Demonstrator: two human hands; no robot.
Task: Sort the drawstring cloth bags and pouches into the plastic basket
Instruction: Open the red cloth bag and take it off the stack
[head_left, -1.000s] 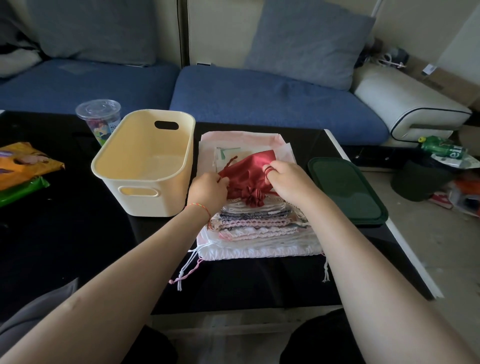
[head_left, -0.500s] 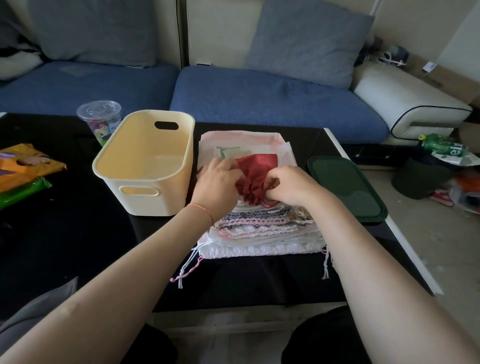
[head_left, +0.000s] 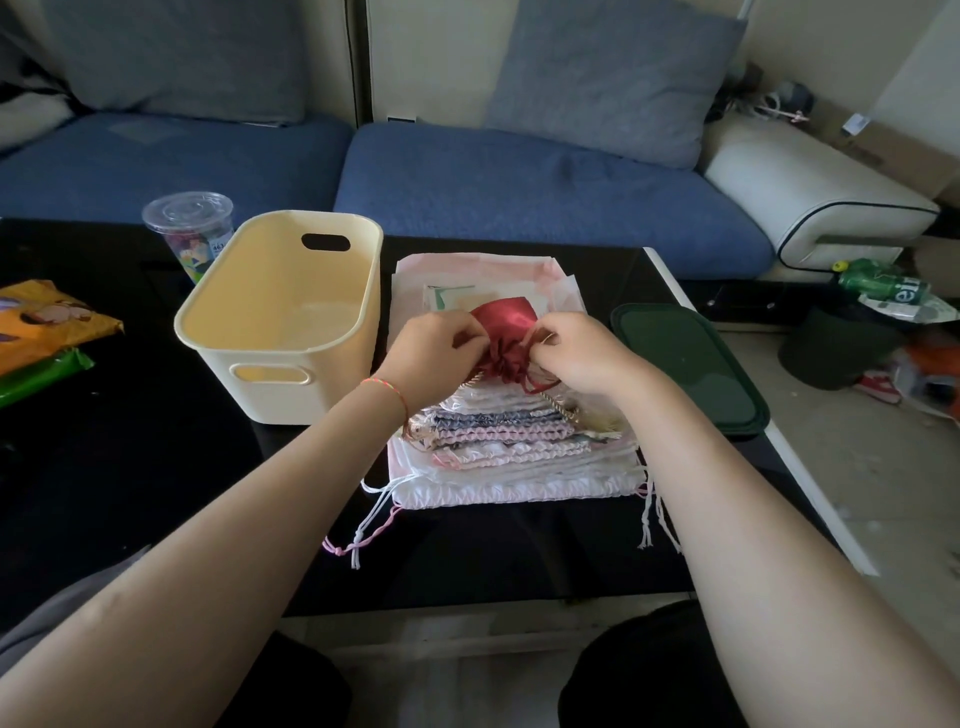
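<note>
A small dark red drawstring pouch (head_left: 503, 326) lies on top of a stack of cloth bags (head_left: 511, 441) on the black table. My left hand (head_left: 432, 353) pinches the pouch's gathered neck from the left. From the right, my right hand (head_left: 576, 352) pinches the same neck. The neck is bunched tight between both hands. The stack holds several white, pink and blue bags with cords hanging off the front. A cream plastic basket (head_left: 291, 364) stands just left of the stack, with nothing inside it.
A dark green lid (head_left: 691, 364) lies right of the stack near the table's right edge. Behind the basket stands a clear lidded cup (head_left: 189, 228). Snack packets (head_left: 41, 332) lie at far left. A blue sofa runs behind the table.
Both hands have closed in on the red pouch's mouth and drawn it together; the pouch went from lying flat and open to gathered at the neck.
</note>
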